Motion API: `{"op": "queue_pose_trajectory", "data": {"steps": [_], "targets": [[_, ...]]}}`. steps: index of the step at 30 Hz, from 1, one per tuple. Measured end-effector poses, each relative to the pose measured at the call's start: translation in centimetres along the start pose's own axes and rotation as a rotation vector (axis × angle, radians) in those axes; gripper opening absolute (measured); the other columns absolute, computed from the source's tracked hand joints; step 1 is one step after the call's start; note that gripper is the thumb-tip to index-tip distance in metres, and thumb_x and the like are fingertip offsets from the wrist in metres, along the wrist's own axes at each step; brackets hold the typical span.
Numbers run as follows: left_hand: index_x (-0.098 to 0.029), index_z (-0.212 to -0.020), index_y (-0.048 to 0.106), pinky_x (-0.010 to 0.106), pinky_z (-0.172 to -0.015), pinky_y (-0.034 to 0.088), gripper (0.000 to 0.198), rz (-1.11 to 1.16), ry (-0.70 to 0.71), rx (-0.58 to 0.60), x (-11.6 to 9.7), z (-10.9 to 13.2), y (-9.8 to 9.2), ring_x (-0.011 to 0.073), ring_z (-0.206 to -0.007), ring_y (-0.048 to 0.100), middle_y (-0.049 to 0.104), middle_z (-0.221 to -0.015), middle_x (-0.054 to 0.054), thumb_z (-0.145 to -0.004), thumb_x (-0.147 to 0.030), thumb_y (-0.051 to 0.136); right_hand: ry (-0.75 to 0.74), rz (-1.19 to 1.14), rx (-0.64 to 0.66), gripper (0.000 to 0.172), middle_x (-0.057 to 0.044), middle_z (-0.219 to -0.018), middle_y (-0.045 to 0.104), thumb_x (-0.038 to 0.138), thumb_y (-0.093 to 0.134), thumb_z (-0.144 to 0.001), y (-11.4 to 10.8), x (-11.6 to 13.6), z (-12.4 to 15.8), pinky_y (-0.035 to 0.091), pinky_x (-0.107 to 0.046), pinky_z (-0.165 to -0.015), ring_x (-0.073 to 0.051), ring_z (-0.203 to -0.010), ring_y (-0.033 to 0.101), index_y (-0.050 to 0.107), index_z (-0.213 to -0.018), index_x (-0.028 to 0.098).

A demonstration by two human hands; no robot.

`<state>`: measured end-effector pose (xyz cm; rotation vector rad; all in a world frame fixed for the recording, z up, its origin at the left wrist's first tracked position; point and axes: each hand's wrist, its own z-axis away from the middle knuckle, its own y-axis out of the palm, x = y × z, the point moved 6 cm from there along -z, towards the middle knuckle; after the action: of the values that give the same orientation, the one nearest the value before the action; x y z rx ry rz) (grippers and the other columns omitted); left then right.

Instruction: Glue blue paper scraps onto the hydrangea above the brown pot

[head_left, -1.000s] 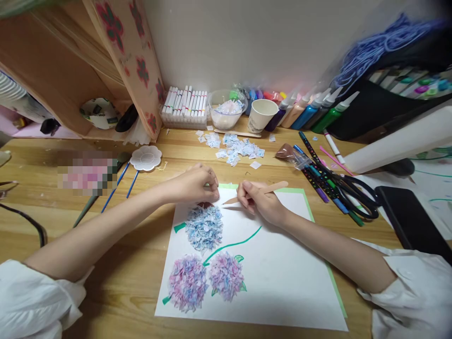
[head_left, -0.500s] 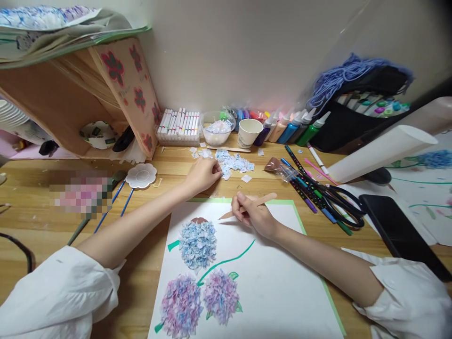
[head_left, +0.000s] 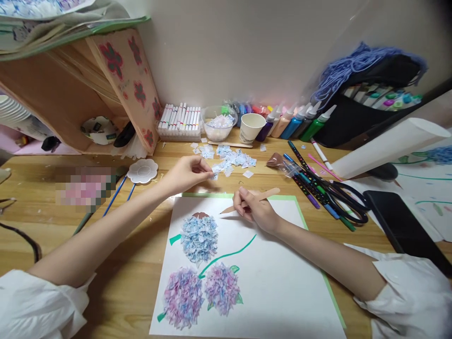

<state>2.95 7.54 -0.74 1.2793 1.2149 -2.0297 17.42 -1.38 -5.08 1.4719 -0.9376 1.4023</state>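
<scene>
My left hand (head_left: 192, 170) is pinched at the near edge of a pile of pale blue paper scraps (head_left: 236, 159), with a small blue scrap (head_left: 214, 176) at its fingertips. In my right hand (head_left: 254, 209) is a flat wooden stick (head_left: 270, 193), its narrow dark-tipped end just above the white paper sheet (head_left: 275, 278). On that sheet, a blue flower head (head_left: 199, 238) of crumpled scraps has a brown patch showing at its top. Two pink-purple flower heads (head_left: 183, 296) lie below it, with green leaves and a curved green line.
Behind the scraps stand a marker box (head_left: 180, 123), a clear bowl (head_left: 219, 125), a paper cup (head_left: 252, 128) and paint bottles (head_left: 300, 123). Black scissors (head_left: 348, 200), pens and a phone (head_left: 402, 226) lie right. A white flower-shaped palette (head_left: 142, 171) sits left, near brushes and a cardboard box (head_left: 127, 89).
My left hand has drawn back left from the scrap pile, a small blue scrap now at its fingertips. My right hand keeps its hold on the stick over the sheet. The view has shifted slightly.
</scene>
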Motion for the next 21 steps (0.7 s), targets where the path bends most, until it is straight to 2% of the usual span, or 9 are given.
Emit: {"op": "queue_pose_trajectory", "data": {"steps": [5, 9, 14, 21], "targets": [[-0.012, -0.082, 0.061, 0.026, -0.069, 0.048, 0.025, 0.094, -0.151, 0.281, 1.7, 3.1, 0.8, 0.0118, -0.07, 0.062, 0.067, -0.079, 0.003, -0.068, -0.03, 0.072, -0.006, 0.0, -0.012, 0.056, 0.006, -0.042, 0.036, 0.058, 0.038, -0.09, 0.0, 0.3, 0.0, 0.019, -0.023, -0.037, -0.006, -0.034, 0.029, 0.048, -0.053, 0.017], [-0.012, -0.086, 0.061, 0.023, -0.064, 0.048, 0.025, 0.077, -0.187, 0.41, 2.4, 4.2, 1.9, 0.011, -0.067, 0.061, 0.066, -0.075, 0.002, -0.067, -0.024, 0.072, 0.018, 0.005, 0.011, 0.055, 0.004, -0.042, 0.04, 0.058, 0.038, -0.09, 0.3, 0.3, -0.1, 0.021, -0.024, -0.037, -0.008, -0.035, 0.032, 0.048, -0.054, 0.018], [-0.012, -0.086, 0.062, 0.022, -0.056, 0.046, 0.024, 0.017, -0.208, 0.453, 2.8, 3.9, 2.9, 0.0111, -0.062, 0.059, 0.065, -0.069, 0.002, -0.066, -0.022, 0.072, 0.054, 0.062, 0.068, 0.053, 0.004, -0.042, 0.042, 0.055, 0.036, -0.092, 1.1, 0.3, -0.5, 0.026, -0.023, -0.041, -0.008, -0.038, 0.034, 0.051, -0.059, 0.018], [-0.013, -0.08, 0.062, 0.02, -0.053, 0.044, 0.018, -0.105, -0.137, 0.461, 3.0, 3.3, 3.4, 0.0109, -0.059, 0.057, 0.064, -0.065, 0.0, -0.065, -0.02, 0.07, 0.071, 0.134, 0.159, 0.051, 0.005, -0.044, 0.043, 0.053, 0.035, -0.094, 2.2, 0.0, -1.3, 0.029, -0.024, -0.046, -0.008, -0.042, 0.037, 0.052, -0.062, 0.017]]}}
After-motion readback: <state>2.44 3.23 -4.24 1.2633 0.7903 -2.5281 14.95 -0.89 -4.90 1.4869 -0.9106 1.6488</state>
